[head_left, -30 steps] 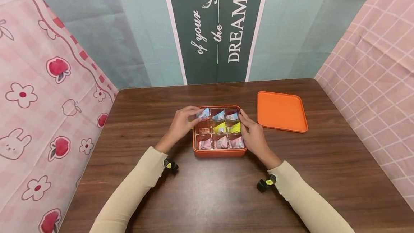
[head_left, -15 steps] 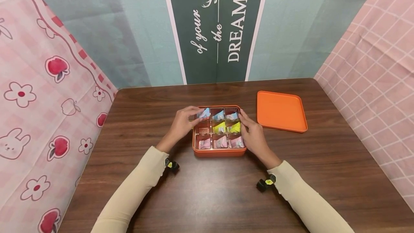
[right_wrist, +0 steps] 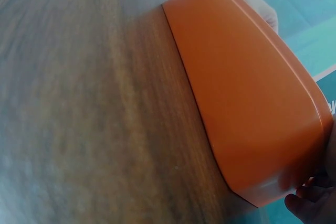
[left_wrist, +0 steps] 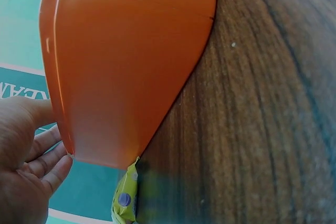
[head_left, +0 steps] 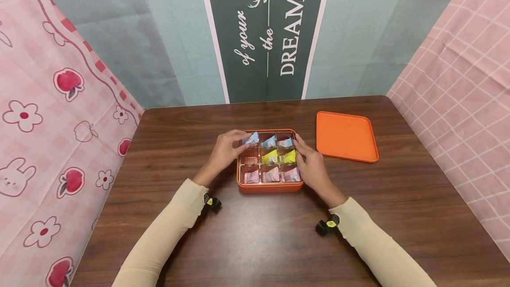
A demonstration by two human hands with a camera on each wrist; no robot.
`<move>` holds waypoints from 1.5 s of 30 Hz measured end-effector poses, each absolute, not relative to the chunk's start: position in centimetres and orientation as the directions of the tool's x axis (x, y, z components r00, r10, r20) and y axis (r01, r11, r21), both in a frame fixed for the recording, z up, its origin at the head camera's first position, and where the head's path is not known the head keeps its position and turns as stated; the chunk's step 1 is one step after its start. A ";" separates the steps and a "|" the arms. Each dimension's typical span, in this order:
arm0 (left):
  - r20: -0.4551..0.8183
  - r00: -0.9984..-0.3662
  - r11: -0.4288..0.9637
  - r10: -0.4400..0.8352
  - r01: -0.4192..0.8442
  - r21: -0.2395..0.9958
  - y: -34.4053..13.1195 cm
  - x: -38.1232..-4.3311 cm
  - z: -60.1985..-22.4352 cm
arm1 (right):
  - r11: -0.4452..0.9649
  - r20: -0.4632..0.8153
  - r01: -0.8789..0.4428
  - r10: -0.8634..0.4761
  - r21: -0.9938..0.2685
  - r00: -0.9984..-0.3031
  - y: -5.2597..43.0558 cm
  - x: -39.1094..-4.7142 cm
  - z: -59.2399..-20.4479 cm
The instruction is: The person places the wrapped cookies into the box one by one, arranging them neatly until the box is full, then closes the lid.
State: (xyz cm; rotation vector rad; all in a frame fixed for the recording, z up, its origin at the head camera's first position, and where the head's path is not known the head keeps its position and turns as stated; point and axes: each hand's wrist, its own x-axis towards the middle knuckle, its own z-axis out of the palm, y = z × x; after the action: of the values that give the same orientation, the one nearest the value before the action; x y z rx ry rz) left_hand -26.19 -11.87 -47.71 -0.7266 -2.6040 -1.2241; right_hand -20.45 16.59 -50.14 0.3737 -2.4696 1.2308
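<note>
An orange box stands on the table, its clear insert split into several compartments of wrapped candies. Blue ones sit in the back row, yellow ones in two middle compartments, pink ones in front. At the back left corner, my left hand pinches a blue candy between thumb and fingers over its compartment. My right hand grips the box's right side near the back, thumb at the rim. In the left wrist view, a yellow-green wrapped candy lies on the table against the box's left side; my left hand mostly hides it in the head view.
A flat orange lid lies on the wooden table to the right of the box. Patterned cloths hang at the left, back and right edges of the table.
Both hands keep their places on the box and candy. The head view has shifted very slightly; nothing else visibly moves.
</note>
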 end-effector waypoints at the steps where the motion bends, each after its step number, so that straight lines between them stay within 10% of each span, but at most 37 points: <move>1: 0.354 -0.866 0.543 0.354 0.498 0.676 -11.9 -26.2 -47.7 | 0.584 0.424 -0.386 -0.077 -0.714 -0.902 16.6 -20.5 -50.2; 45: 0.223 -0.873 0.649 0.434 0.474 0.595 -11.5 -27.3 -47.0 | 0.580 0.444 -0.405 -0.082 -0.707 -0.892 16.7 -20.5 -50.3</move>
State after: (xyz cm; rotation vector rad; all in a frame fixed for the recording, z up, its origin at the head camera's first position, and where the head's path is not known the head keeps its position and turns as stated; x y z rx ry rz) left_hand -27.32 -11.46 -47.05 -0.7712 -2.7979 -1.0356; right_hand -20.54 16.71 -50.32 0.3944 -2.4493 1.2301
